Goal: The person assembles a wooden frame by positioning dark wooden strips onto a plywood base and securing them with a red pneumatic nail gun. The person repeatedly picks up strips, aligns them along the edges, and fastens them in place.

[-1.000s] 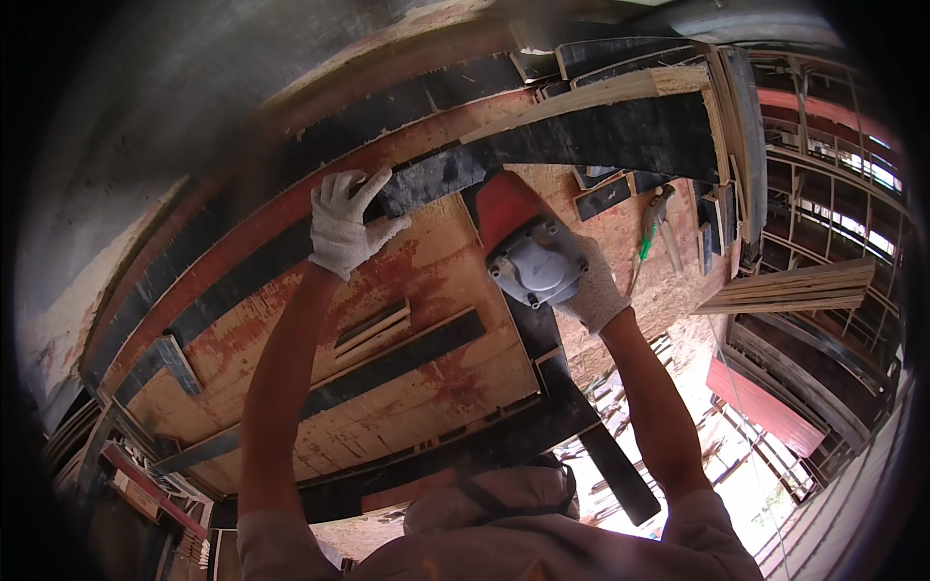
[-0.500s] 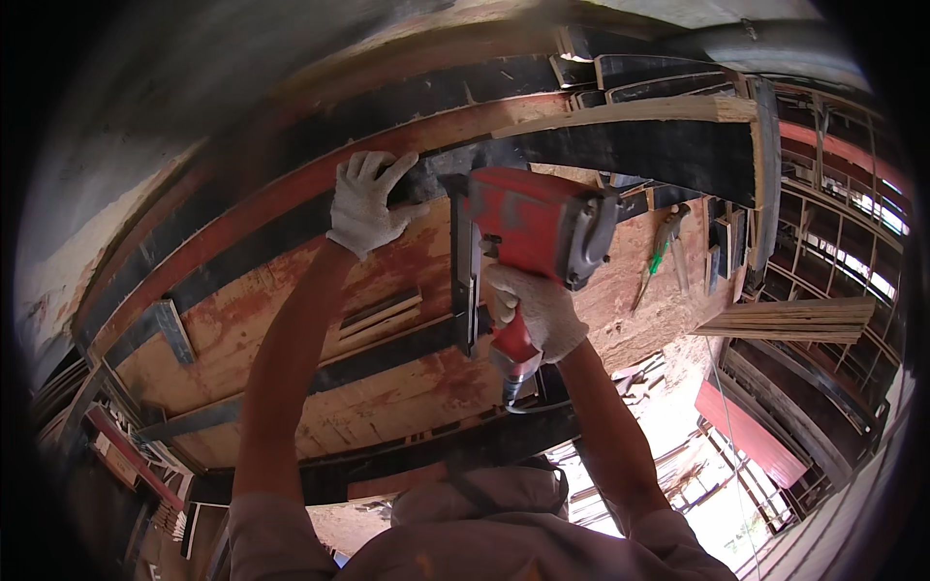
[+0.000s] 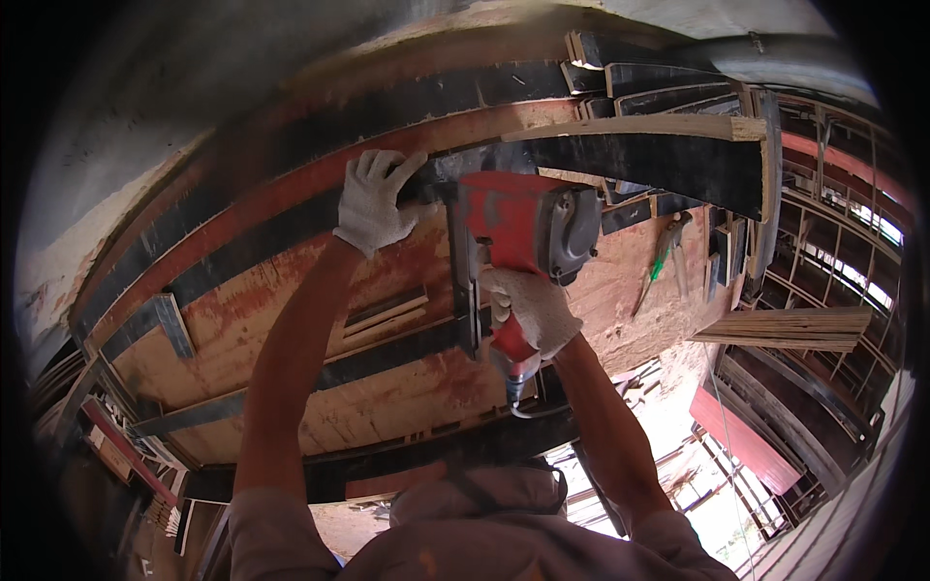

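Red power saw: red and grey handheld circular saw point(image 3: 523, 232) raised overhead against a black-faced timber strip point(image 3: 639, 160) under brown plywood formwork point(image 3: 291, 329).
Right hand: white-gloved hand point(image 3: 531, 308), grip closed around the saw's red handle.
Left hand: white-gloved hand point(image 3: 376, 198), fingers spread, pressed flat on the dark strip beside the saw.
Nearby: green-handled pliers point(image 3: 661, 261) resting on the plywood, well apart.

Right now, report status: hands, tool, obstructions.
Left hand gloved, pressed on the black strip. Right hand grips red nail gun, nose against the formwork. Nothing between.
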`<act>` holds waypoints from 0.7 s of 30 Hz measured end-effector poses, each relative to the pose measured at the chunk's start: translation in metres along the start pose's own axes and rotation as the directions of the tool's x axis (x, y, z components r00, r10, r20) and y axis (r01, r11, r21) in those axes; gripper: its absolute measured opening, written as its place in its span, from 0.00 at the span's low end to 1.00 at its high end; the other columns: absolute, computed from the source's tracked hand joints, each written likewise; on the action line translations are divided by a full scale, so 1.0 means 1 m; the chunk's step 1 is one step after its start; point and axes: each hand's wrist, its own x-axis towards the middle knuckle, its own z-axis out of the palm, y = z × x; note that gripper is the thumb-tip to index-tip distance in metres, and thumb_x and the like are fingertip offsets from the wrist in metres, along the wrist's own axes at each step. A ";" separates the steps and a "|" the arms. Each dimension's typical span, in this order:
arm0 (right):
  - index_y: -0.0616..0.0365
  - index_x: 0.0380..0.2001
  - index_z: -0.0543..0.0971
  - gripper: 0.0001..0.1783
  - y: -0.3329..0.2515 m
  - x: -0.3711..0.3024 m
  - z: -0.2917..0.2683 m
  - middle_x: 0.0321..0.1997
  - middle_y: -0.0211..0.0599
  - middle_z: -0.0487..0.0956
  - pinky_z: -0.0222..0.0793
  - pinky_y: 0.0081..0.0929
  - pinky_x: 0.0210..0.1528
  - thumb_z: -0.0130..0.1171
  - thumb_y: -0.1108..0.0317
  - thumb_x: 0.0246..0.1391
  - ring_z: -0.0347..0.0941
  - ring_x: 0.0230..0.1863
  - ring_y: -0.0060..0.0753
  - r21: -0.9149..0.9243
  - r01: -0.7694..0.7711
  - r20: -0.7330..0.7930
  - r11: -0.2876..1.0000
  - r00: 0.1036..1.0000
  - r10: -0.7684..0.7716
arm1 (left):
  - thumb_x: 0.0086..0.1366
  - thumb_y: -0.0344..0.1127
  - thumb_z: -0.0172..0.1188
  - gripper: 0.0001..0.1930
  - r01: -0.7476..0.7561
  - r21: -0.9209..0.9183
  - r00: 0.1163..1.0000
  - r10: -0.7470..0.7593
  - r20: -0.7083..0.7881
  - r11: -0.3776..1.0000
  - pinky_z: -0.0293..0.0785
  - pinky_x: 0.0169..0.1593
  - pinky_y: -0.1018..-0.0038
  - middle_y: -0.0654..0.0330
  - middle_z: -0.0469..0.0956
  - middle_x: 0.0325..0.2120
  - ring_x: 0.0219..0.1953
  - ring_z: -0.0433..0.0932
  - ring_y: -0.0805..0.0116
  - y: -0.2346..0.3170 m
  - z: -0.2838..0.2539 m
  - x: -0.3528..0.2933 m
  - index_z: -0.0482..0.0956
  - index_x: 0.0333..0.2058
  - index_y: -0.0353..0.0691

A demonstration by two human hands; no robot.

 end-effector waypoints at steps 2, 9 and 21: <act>0.56 0.36 0.80 0.03 -0.008 -0.009 0.002 0.19 0.22 0.67 0.65 0.23 0.23 0.62 0.73 0.59 0.67 0.19 0.20 0.049 0.036 -0.019 0.998 0.999 -0.035 | 0.48 0.55 0.79 0.41 -0.012 -0.002 1.000 0.012 -0.015 1.000 0.67 0.57 0.54 0.60 0.73 0.49 0.54 0.71 0.55 -0.001 0.001 -0.001 0.77 0.61 0.52; 0.56 0.28 0.77 0.08 -0.008 0.000 -0.016 0.19 0.26 0.68 0.67 0.27 0.25 0.61 0.67 0.60 0.68 0.20 0.23 0.054 -0.023 0.009 0.998 1.000 0.023 | 0.48 0.58 0.77 0.43 -0.007 0.022 1.000 0.007 0.015 1.000 0.67 0.57 0.52 0.61 0.71 0.50 0.54 0.71 0.56 -0.003 0.001 0.001 0.75 0.63 0.54; 0.55 0.28 0.77 0.07 0.000 -0.011 -0.053 0.19 0.25 0.67 0.64 0.25 0.24 0.60 0.69 0.60 0.66 0.19 0.23 0.152 0.065 -0.086 0.986 0.995 -0.053 | 0.50 0.57 0.78 0.42 -0.011 0.015 1.000 0.011 0.017 1.000 0.65 0.59 0.54 0.63 0.73 0.50 0.54 0.71 0.58 -0.001 0.001 0.001 0.76 0.63 0.53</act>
